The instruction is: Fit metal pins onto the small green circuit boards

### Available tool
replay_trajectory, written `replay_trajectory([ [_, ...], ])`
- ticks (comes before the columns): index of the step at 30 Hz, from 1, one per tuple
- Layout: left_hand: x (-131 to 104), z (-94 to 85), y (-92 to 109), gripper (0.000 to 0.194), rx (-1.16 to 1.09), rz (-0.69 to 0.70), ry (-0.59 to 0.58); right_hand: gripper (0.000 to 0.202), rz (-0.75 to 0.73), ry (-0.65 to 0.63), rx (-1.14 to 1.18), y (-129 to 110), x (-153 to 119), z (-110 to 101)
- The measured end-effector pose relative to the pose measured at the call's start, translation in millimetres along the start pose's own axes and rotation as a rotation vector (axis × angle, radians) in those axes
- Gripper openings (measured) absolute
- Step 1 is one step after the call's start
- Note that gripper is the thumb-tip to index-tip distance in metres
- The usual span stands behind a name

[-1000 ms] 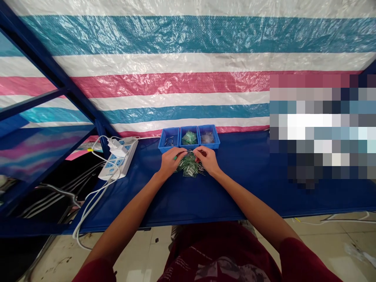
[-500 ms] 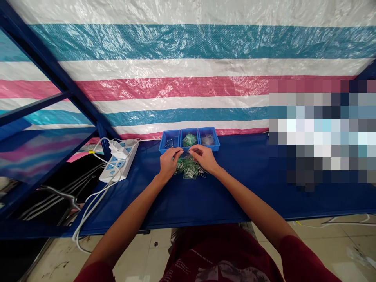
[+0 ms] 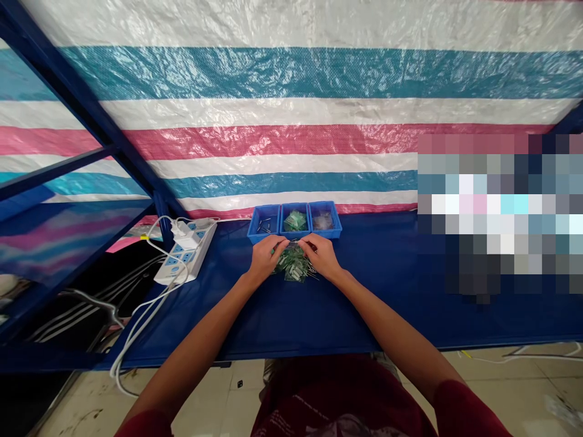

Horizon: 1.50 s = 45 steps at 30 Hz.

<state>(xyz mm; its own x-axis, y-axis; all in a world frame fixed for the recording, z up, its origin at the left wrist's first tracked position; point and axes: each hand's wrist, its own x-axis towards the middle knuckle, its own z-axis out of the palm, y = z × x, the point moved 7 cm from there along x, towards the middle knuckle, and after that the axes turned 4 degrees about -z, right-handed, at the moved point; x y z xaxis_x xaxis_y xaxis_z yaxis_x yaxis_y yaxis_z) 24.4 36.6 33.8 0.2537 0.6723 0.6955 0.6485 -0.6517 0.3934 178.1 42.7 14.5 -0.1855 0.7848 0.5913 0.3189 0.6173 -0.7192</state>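
Observation:
My left hand (image 3: 265,256) and my right hand (image 3: 321,255) face each other over the table, fingertips pinched. Between them they hold a thin, pale, shiny piece (image 3: 294,242), too small to name for certain. Just below it lies a pile of small clear green-tinted bags (image 3: 295,267), with slim metal pieces in and among them. Behind the hands stand three joined blue bins. The left bin (image 3: 257,220) has a few slim metal pins, the middle bin (image 3: 285,230) has greenish bags, and the right bin (image 3: 336,232) has clear bags.
A white power strip (image 3: 197,258) with a plugged-in adapter and cables is on the left of the blue table (image 3: 300,328). Blue metal frame bars (image 3: 98,115) rise at left. A striped plastic sheet (image 3: 282,139) hangs behind. The right side is pixelated.
Both hands have come slightly down and towards me from the bins, still pinching close together. The view has shifted a little; the bins and the pile look unchanged.

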Motion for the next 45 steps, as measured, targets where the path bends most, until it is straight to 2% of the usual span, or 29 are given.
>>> replay_trajectory([
  [3, 1, -1.1, 2, 0.027, -0.038, 0.033, -0.004, 0.033, 0.001, -0.003, -0.016, -1, -1, -1],
  [6, 2, -0.5, 0, 0.028, -0.106, -0.031, -0.03, 0.034, 0.025, 0.008, -0.031, 2, -1, -2],
  [9, 3, -2.0, -13, 0.034, -0.291, -0.264, 0.002, 0.036, 0.062, 0.047, -0.023, 6, -1, -5],
  [12, 1, -7.3, -35, 0.038, -0.525, -0.536, 0.159, 0.036, 0.108, 0.076, 0.015, 10, 0, -7],
  [16, -5, -9.4, -65, 0.038, -0.712, -0.797, 0.314, 0.037, 0.094, 0.063, 0.002, 8, 0, -6],
  [18, -7, -6.1, -75, 0.034, -0.805, -0.894, 0.313, 0.037, 0.084, 0.049, -0.03, 7, 0, -5],
  [21, -5, 1.9, -77, 0.041, -0.934, -0.948, 0.205, 0.037, 0.091, 0.034, -0.072, 7, 0, -4],
  [24, -1, 4.7, -70, 0.051, -0.922, -0.89, 0.105, 0.034, 0.095, 0.036, -0.127, 9, 0, -6],
  [26, 1, 4.2, -64, 0.046, -0.791, -0.797, 0.047, 0.027, 0.107, 0.024, -0.203, 11, 1, -7],
  [28, 3, 2.8, -55, 0.035, -0.566, -0.648, -0.006, 0.018, 0.153, -0.029, -0.321, 14, 2, -8],
  [31, 5, 3.5, -34, 0.026, -0.191, -0.35, -0.07, 0.009, 0.271, -0.186, -0.483, 21, 2, -7],
  [34, 3, 9.0, -18, 0.026, -0.001, -0.134, -0.12, 0.005, 0.365, -0.337, -0.56, 25, 0, -7],
  [36, 2, 10.3, -15, 0.028, 0.037, -0.083, -0.127, 0.004, 0.392, -0.409, -0.585, 26, -1, -7],
  [39, 2, 9.9, -15, 0.027, 0.047, -0.082, -0.12, 0.008, 0.409, -0.489, -0.601, 27, -3, -5],
  [45, 2, 10.3, -16, 0.027, 0.007, -0.116, -0.134, 0.016, 0.376, -0.505, -0.552, 25, -5, 1],
])
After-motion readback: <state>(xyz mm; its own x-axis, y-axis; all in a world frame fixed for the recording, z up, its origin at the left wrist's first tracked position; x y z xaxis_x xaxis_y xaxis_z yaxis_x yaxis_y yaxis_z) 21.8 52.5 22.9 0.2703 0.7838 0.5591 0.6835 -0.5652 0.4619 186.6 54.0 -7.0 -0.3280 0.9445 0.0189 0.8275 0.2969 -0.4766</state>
